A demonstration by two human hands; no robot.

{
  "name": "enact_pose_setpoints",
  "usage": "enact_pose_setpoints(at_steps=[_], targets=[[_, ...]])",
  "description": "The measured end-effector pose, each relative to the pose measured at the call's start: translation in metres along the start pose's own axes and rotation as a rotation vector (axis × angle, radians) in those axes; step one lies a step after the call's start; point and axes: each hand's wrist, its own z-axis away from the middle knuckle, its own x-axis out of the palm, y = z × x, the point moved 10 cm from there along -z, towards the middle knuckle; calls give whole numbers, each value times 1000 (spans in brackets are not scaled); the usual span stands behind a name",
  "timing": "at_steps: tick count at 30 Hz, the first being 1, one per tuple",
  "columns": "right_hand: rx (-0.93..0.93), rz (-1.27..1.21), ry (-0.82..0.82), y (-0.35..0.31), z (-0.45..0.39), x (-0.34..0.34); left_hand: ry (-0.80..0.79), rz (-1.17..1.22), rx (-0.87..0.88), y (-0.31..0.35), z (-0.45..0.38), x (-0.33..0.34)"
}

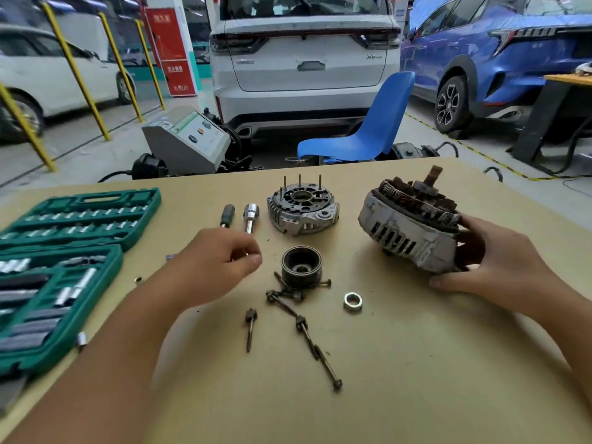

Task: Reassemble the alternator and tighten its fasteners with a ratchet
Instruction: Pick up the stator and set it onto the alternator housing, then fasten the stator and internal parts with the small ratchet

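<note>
My right hand (493,261) grips the right side of the worn alternator body (407,232), which is tilted on the table (432,379) with its rusty windings facing up. The fingers of my left hand (221,254) curl round the lower end of a chrome socket tool (250,215) lying on the table. Between my hands sit the end cover (302,208) with upright studs and the black pulley (301,265). Several long bolts (307,334) lie below the pulley, one apart (250,328), and a large nut (352,302) lies to their right.
A green socket set case (64,267) lies open along the table's left edge, with a loose socket (81,339) beside it. A black-handled tool (226,214) lies left of the chrome socket. Beyond the table stand a blue chair (368,133), a grey machine (189,142) and parked cars.
</note>
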Motion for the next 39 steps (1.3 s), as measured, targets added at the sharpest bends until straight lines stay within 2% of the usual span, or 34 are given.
enact_pose_setpoints(at_steps=[8, 12, 15, 18, 21, 27, 32, 35, 37, 39], targets=[[7, -25, -52, 0, 6, 0, -328, 199, 35, -6, 33, 32], [46, -39, -73, 1, 8, 1, -308, 152, 39, 2, 31, 37], [49, -30, -22, -1, 11, -5, -306, 157, 29, 2, 33, 36], [46, -5, 9, -12, 13, -7, -250, 122, 54, 1, 33, 30], [2, 8, 29, -25, 18, -8, -158, 205, 106, 8, 33, 20], [-76, 25, 139, -37, 20, -13, -17, 709, 137, 32, 35, 20], [-52, -291, 473, -37, 25, -31, 97, 877, 138, 42, 34, 24], [37, -340, 617, -30, 3, -48, 158, 878, 144, 43, 34, 24], [166, -387, 557, -21, -23, -46, 199, 861, 147, 43, 34, 22], [296, -494, 395, -12, -47, -23, 245, 856, 135, 40, 35, 19]])
